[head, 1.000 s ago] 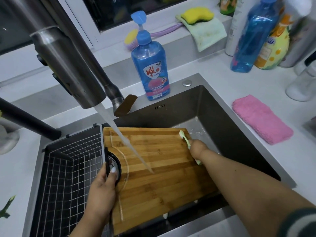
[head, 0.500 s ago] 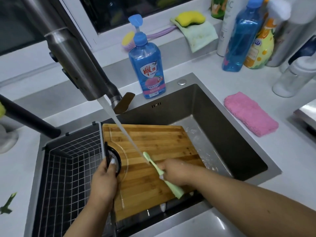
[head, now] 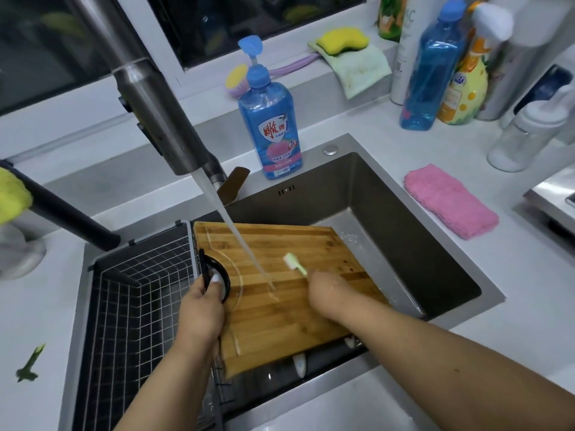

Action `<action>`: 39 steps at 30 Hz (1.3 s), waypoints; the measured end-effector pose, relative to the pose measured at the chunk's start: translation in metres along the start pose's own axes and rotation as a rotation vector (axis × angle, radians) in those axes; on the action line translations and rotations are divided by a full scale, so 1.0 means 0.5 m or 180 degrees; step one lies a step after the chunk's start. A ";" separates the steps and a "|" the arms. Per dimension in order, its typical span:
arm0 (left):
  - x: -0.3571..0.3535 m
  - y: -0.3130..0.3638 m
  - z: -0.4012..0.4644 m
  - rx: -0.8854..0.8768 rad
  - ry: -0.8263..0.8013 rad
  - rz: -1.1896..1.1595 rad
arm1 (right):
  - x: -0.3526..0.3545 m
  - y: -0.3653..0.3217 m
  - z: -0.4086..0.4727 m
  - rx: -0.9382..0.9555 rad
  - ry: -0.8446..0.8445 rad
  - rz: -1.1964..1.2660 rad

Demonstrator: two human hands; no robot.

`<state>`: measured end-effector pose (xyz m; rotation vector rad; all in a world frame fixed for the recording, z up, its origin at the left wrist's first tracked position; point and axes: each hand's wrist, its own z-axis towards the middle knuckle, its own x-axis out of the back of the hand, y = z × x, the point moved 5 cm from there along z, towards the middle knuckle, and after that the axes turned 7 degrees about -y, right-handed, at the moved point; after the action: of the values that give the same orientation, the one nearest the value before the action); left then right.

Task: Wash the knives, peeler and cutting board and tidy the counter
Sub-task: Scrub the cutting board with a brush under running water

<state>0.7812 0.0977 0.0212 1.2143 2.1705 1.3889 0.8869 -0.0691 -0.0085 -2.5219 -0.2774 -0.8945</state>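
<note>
A bamboo cutting board (head: 298,312) lies tilted across the steel sink (head: 404,213), under a running stream from the faucet (head: 161,119). My left hand (head: 202,309) grips the board's black ring handle at its left edge. My right hand (head: 326,290) is closed on a pale green brush (head: 294,264), whose head rests on the board just right of the water stream. Two white handles (head: 300,365) poke out from under the board's near edge; what they belong to is hidden.
A black wire drain basket (head: 140,306) fills the sink's left side. A blue dish soap bottle (head: 270,126) stands behind the sink. A pink cloth (head: 448,200) lies on the right counter, with several bottles (head: 435,66) behind it. A green scrap (head: 29,363) lies at left.
My right hand swept the brush across the board from the far right to the near middle, then back up beside the water stream. My left hand kept its hold on the handle.
</note>
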 end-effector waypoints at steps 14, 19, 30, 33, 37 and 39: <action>-0.019 0.018 -0.008 0.0215 0.0031 -0.0270 | 0.019 0.096 0.013 -0.0599 -0.0018 -0.0165; -0.027 0.028 -0.010 0.0247 0.0057 -0.0315 | -0.027 0.002 -0.056 0.0426 -0.0107 0.0344; -0.028 0.032 -0.013 0.0435 0.0119 -0.0420 | -0.014 0.016 -0.101 0.0510 0.0104 -0.0331; -0.033 0.035 -0.018 0.0451 0.0138 -0.0392 | -0.019 -0.014 -0.105 0.0824 0.0152 -0.0242; -0.034 0.035 -0.017 0.0477 0.0157 -0.0351 | 0.000 0.107 -0.022 -0.0234 0.0083 -0.0332; -0.033 0.037 -0.015 0.0479 0.0152 -0.0359 | -0.003 0.153 -0.022 -0.0523 0.0007 -0.0476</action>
<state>0.7955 0.0839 0.0376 1.0993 2.3740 1.2409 0.9047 -0.1415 -0.0282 -2.6788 -0.4119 -1.0148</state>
